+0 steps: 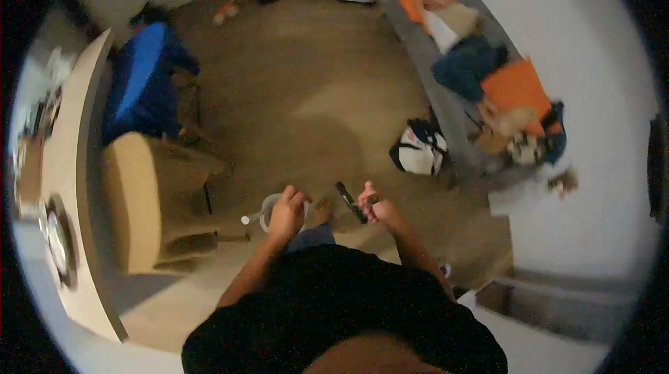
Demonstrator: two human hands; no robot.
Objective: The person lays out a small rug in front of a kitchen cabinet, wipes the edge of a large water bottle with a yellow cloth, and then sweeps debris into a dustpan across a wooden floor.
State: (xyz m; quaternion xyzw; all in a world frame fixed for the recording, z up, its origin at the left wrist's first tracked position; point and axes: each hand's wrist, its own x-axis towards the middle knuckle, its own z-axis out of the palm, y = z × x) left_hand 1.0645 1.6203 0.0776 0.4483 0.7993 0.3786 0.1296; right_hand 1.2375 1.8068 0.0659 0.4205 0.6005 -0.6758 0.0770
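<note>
My left hand [289, 211] grips the rim of a round, whitish container [265, 209], low in front of my body. A pale handle-like piece [253, 218] with a white end sticks out to the container's left; the inside is mostly covered by the hand. To the right, my right hand [375, 207] is closed around something small and dark, too blurred to name. Close beside its fingers is a dark, slim, elongated object [350, 202], tilted; whether the hand holds it, I cannot tell. A bare foot [324, 211] shows between the hands.
A light wooden counter [86, 165] curves along the left, with a round metallic dish [58, 241] on it. Beside it are a wooden chair [137, 201] and a person in blue [143, 76]. A grey sofa [418, 55] with orange cushions bears another person [465, 68]. A white-and-black bag [419, 153] lies on the floor.
</note>
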